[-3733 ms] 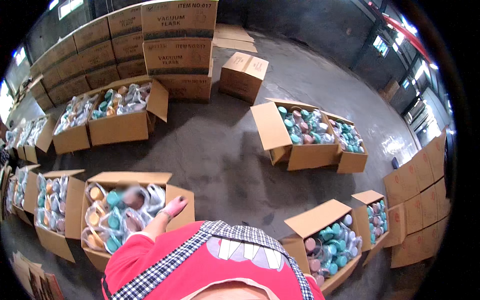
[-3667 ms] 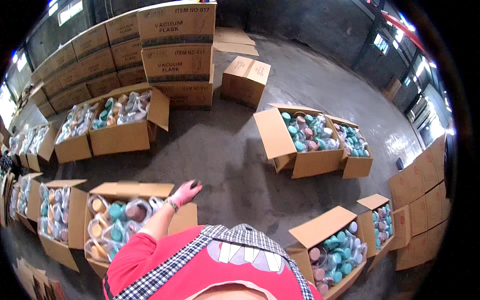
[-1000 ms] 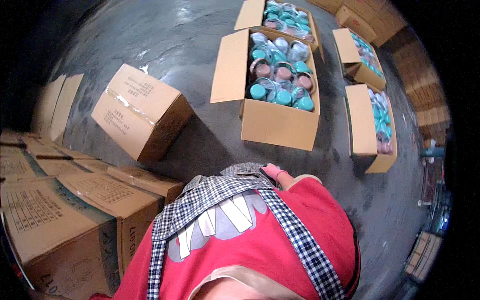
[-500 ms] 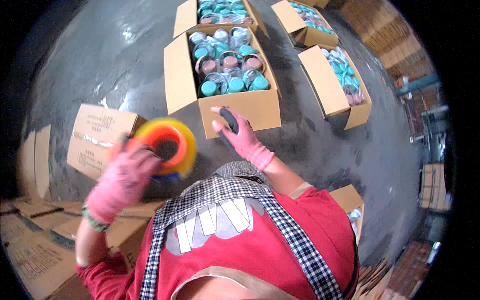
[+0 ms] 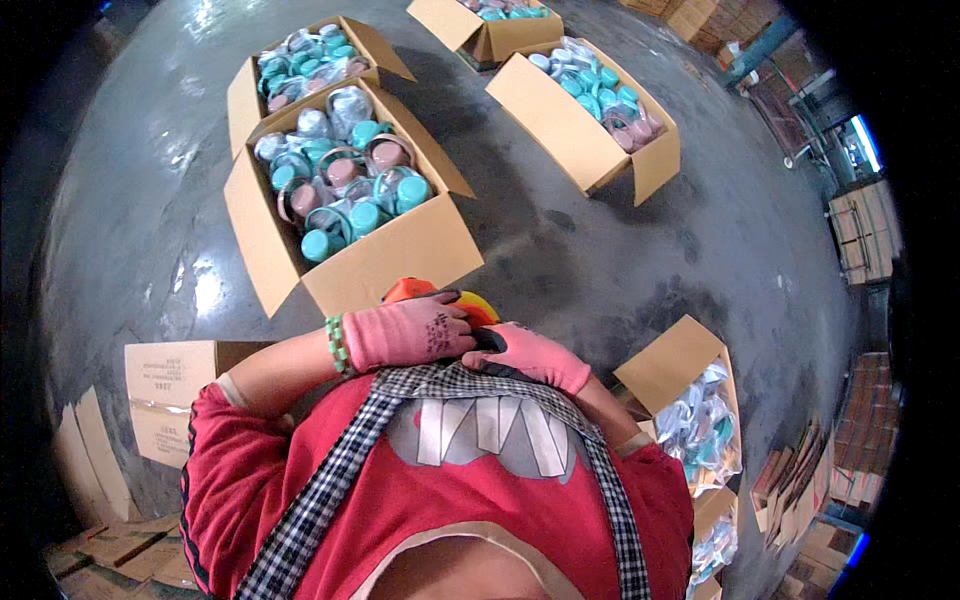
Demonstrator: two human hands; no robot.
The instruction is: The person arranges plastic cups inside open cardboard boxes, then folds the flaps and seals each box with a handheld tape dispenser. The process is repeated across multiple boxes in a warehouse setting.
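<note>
Both my hands are together in front of the checked apron (image 5: 350, 430). My left hand (image 5: 408, 330), in a pink glove with dark fingertips, is closed around a tape roll (image 5: 408, 289). Its orange part shows above the glove, and a yellow edge shows beside the fingers. My right hand (image 5: 525, 352), also pink-gloved, meets the left fingertips at the near side of the roll. Its fingers are bent and closed; what lies between them is hidden. Just beyond the hands stands an open carton (image 5: 400, 262) filled with bagged teal and dusty-pink cups or bottles with loop handles.
Another filled open carton (image 5: 240, 105) adjoins it at the back left, and one (image 5: 550, 125) stands farther right. A carton (image 5: 670, 370) with bagged goods is close on my right. A closed box (image 5: 165, 400) sits at left. Flattened cardboard (image 5: 795, 475) leans at lower right.
My view has turned right. My left hand has brought the tape roll in to my body, and my right hand, spread apart before, has come in against it and closed.
</note>
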